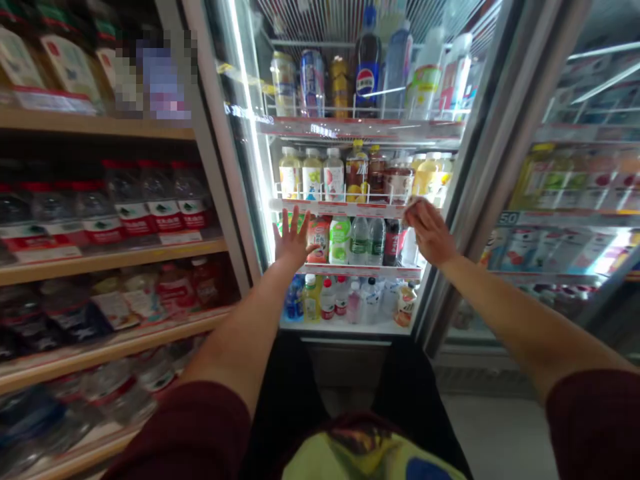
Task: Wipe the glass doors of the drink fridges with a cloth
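Observation:
In the head view, my left hand (295, 239) is raised with its fingers spread at the glass front (257, 157) of a lit drinks fridge. Whether the palm touches the glass I cannot tell. My right hand (433, 233) is closed around a small crumpled brownish cloth (413, 212), held near the right side of the same front. Behind the hands, a shelf edge (350, 209) carries juice and tea bottles (334, 175). Below it stand a green-labelled bottle (340, 241) and several clear bottles (359, 240), partly covered by my hands.
On the left, wooden shelves (115, 250) hold rows of red-capped bottles (143, 200). A metal door frame (493, 147) separates this fridge from another glass-fronted cooler (560, 220) on the right. My knees (407, 380) are close to the fridge base (345, 363).

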Available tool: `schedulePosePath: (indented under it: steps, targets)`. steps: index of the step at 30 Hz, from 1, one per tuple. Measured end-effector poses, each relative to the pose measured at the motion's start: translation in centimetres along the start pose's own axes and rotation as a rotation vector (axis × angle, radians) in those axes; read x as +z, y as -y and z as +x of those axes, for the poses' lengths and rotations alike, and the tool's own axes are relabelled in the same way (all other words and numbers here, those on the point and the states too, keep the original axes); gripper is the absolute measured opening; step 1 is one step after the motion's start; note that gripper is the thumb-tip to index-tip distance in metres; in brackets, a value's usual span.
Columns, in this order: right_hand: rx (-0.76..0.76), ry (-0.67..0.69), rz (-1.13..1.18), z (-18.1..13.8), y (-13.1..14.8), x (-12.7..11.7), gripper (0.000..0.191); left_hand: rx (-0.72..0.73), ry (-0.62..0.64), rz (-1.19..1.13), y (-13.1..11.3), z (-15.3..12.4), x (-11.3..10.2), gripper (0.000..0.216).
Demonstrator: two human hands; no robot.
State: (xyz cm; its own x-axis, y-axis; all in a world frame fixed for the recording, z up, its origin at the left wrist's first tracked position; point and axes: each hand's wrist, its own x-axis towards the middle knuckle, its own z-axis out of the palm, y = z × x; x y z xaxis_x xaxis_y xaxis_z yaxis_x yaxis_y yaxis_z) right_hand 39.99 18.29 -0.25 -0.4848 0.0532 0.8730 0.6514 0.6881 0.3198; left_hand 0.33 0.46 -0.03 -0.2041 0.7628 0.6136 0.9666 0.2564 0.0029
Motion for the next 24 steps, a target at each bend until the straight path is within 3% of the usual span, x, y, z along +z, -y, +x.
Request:
schedulePosePath:
  steps: [3, 8, 10, 14, 16, 18, 22, 24]
  targets:
    - [-0.138, 0.167, 0.029, -0.3, 1.1, -0.2, 0.060, 0.007, -0.024, 0.000, 0.2, 0.0, 0.4, 0.106]
    - [0.094, -0.055, 0.067, 4.8, 1.3, 0.4, 0.061, 0.022, -0.055, -0.012, 0.5, -0.1, 1.1, 0.106]
    - [0.094, -0.049, 0.093, 5.9, 3.0, 1.2, 0.062, 0.026, -0.057, -0.019, 0.6, -0.1, 1.2, 0.109]
    - [-0.203, 0.237, 0.151, 6.4, 7.4, 2.7, 0.068, 0.028, -0.054, -0.007, 0.6, -0.1, 1.0, 0.108]
    - [-0.300, 0.279, 0.138, 7.4, 8.4, 3.2, 0.070, 0.023, -0.057, 0.010, 0.6, -0.2, 0.8, 0.103]
    - [-0.251, 0.196, 0.093, 9.0, 8.6, 3.4, 0.068, 0.018, -0.063, 0.029, 0.7, -0.3, 0.8, 0.099]
    - [-0.011, 0.008, 0.011, 10.7, 8.8, 3.0, 0.069, 0.025, -0.104, 0.064, 1.2, -0.2, 1.2, 0.094]
    - [-0.108, 0.069, 0.018, 10.1, 9.0, 2.7, 0.072, 0.033, -0.132, 0.073, 1.3, -0.2, 1.3, 0.092]
